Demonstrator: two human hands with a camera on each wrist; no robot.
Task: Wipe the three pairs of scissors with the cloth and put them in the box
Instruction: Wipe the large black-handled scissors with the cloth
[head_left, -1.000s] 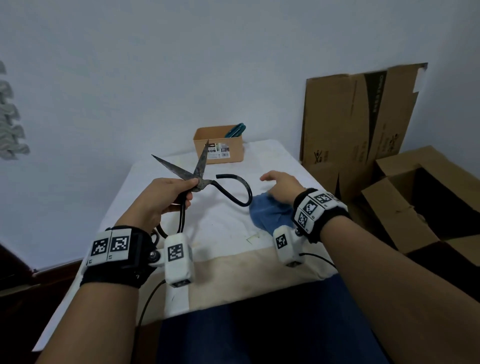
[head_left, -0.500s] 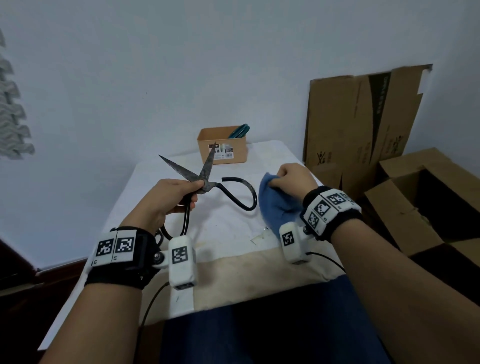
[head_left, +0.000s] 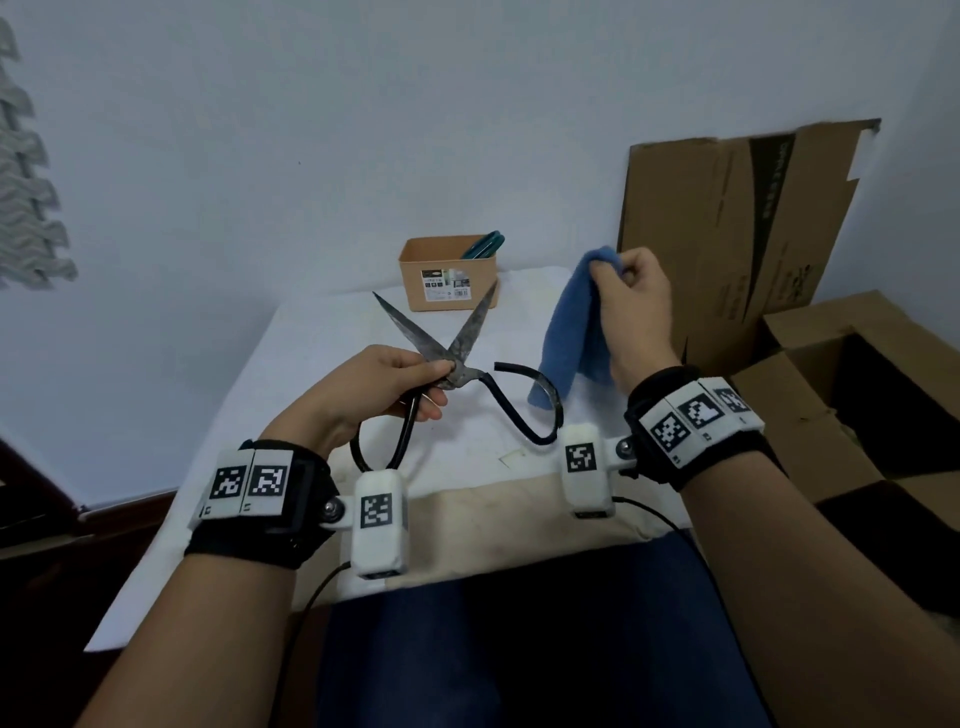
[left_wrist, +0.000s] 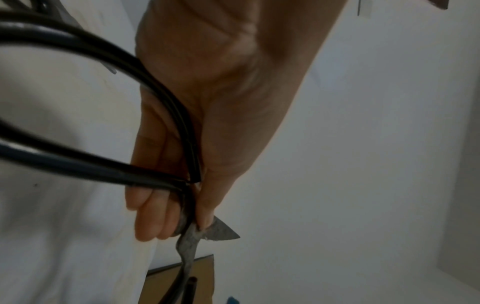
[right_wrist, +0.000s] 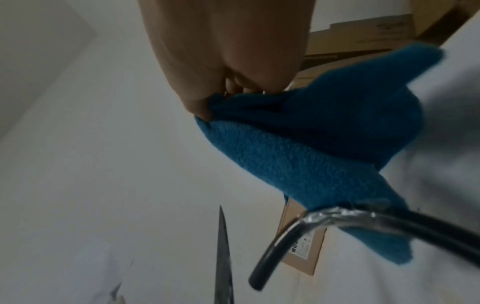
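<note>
My left hand (head_left: 410, 382) grips large dark metal scissors (head_left: 457, 353) near the pivot, above the white table (head_left: 311, 353). Their blades stand apart, pointing away from me, and the black looped handles (head_left: 524, 410) hang toward me. In the left wrist view the thumb and fingers (left_wrist: 166, 216) pinch the scissors (left_wrist: 189, 236) at the pivot. My right hand (head_left: 631, 306) holds a blue cloth (head_left: 576, 332) by its top, lifted off the table to the right of the blades; the cloth (right_wrist: 311, 154) hangs down. The small cardboard box (head_left: 449, 280) stands at the table's far edge with teal-handled scissors (head_left: 485, 245) in it.
Large flattened and open cardboard boxes (head_left: 737, 234) stand to the right of the table. A white wall is close behind the table. My lap, in dark blue, is at the near edge.
My right hand took hold of the blue cloth on the table and raised it up and away from me. The left hand kept the scissors, whose blades spread wider.
</note>
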